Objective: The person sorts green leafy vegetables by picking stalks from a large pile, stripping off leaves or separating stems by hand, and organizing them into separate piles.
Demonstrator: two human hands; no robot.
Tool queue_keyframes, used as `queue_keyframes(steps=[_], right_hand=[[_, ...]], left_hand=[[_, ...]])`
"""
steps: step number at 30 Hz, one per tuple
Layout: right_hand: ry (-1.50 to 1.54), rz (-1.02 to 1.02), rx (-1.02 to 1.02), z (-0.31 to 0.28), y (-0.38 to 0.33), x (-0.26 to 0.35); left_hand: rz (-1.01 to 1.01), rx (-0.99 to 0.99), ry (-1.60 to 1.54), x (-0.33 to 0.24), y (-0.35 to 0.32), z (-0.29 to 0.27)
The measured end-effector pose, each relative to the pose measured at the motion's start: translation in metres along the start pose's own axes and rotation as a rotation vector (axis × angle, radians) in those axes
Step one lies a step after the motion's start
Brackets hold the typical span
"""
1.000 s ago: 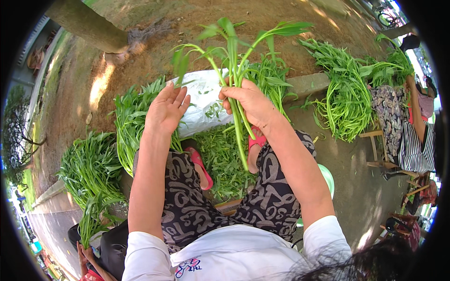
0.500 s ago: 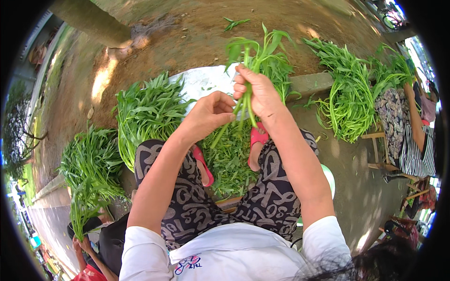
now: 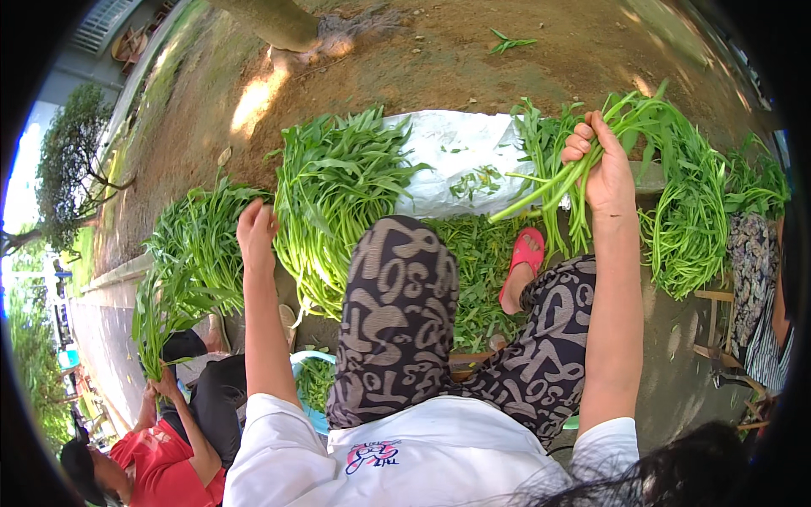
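My right hand (image 3: 601, 165) is closed round a bunch of water spinach (image 3: 557, 180). Its cut stems point left and its leafy tops hang to the right. Out to the left, my left hand (image 3: 256, 235) is raised with fingers curled, in the gap between two heaps. Whatever it may hold is hidden. The nearer one is a large heap of water spinach (image 3: 329, 194), leaves up and stems toward me. Beyond it on the left lies another heap of greens (image 3: 203, 241). More greens (image 3: 545, 139) lie below and beside my right hand.
A white plastic sheet (image 3: 431, 156) bears scattered leaves. Loose leaves (image 3: 481, 253) cover the ground between my feet. A blue basin (image 3: 314, 414) of greens stands by my left leg. On the left, a person in red (image 3: 165, 456) holds greens. Another heap (image 3: 688, 220) lies right, near a seated person.
My hands have moved apart: the left swung out to the left, away from the stems. The right carried the bunch to the right and tipped it over. The view has shifted left.
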State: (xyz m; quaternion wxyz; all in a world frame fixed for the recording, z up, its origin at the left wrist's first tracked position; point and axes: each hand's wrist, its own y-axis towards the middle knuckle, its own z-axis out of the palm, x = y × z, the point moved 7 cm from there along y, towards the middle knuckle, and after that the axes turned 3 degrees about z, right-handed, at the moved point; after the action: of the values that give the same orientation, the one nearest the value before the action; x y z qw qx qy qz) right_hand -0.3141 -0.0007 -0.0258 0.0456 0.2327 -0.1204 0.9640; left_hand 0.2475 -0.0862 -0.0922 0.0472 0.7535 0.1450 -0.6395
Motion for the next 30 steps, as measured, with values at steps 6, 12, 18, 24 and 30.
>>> queue_keyframes(steps=[6, 12, 18, 24, 30], right_hand=[[-0.112, 0.023, -0.017, 0.001, 0.003, -0.014], [-0.166, 0.025, -0.052, -0.005, 0.007, -0.017], [-0.241, 0.031, -0.084, -0.006, 0.006, -0.019], [-0.263, 0.039, -0.104, -0.001, 0.007, -0.022], [-0.271, 0.056, -0.101, 0.001, 0.011, -0.031]], left_hand=[[-0.331, 0.009, 0.341, 0.155, 0.005, -0.117], [-0.426, 0.101, 0.566, 0.222, 0.010, -0.130], [-0.571, 0.010, 0.517, 0.236, 0.018, -0.108], [-0.581, 0.001, 0.418, 0.246, 0.034, -0.107], [-0.575, -0.095, 0.133, 0.263, 0.044, -0.120]])
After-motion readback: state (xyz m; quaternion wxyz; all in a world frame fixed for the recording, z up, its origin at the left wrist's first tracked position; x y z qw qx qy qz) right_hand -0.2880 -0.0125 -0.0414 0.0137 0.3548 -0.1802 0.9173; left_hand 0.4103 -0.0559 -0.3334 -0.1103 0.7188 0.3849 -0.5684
